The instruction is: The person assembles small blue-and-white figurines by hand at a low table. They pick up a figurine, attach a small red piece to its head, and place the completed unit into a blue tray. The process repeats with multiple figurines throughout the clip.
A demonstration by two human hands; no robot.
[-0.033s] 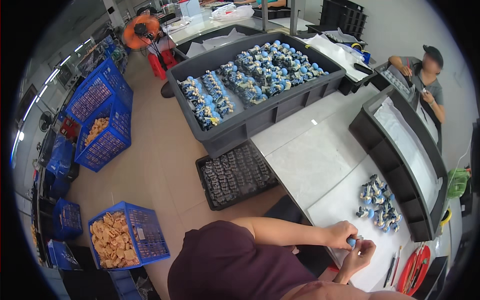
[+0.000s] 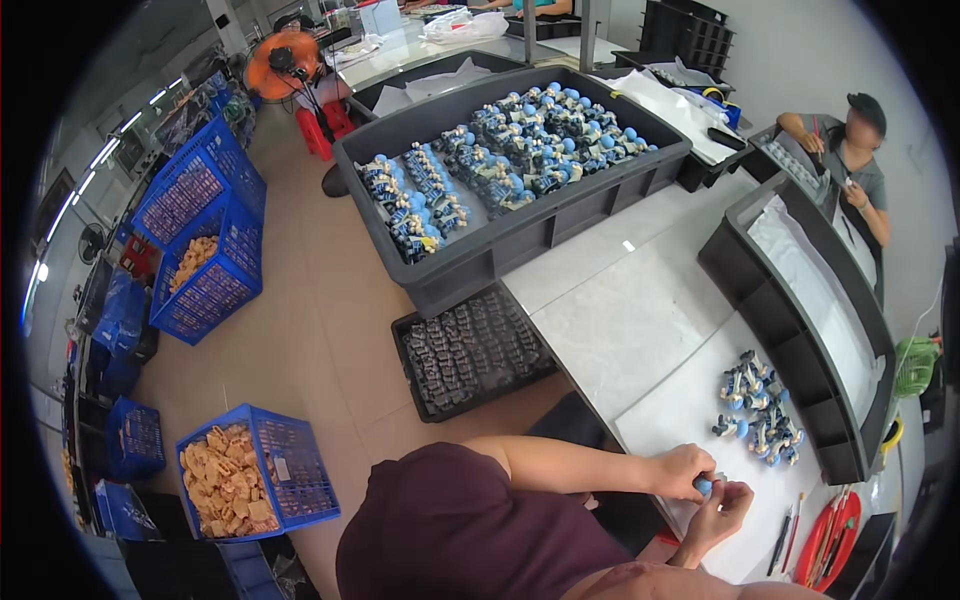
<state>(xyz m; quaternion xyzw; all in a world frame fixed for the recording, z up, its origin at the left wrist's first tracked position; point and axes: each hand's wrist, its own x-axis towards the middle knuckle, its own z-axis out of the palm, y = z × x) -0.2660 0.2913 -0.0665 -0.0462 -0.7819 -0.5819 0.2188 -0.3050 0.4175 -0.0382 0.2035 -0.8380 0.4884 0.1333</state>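
Note:
Above the white sheet on the table, my left hand [image 2: 682, 470] is closed on a small figurine [image 2: 703, 486]; its blue round part shows between the fingers. My right hand [image 2: 724, 508] meets it from the near right side, thumb and fingertips pinched at the piece. Most of the figurine is hidden by my fingers, and a small pale bit shows above the right fingertips. Just beyond my hands lies a loose pile of similar blue, white and dark figurines [image 2: 765, 420]. To the right, brushes and pens [image 2: 788, 530] rest beside a red dish [image 2: 828, 540] holding more tools.
A large grey crate [image 2: 540, 240] full of figurines stands across the table. An empty-looking dark crate [image 2: 800, 310] lined with white sheet is tilted at the right. A tray of dark parts [image 2: 470, 350] sits low beside the table. Blue baskets [image 2: 295, 470] stand left; a co-worker [image 2: 855, 150] sits far right.

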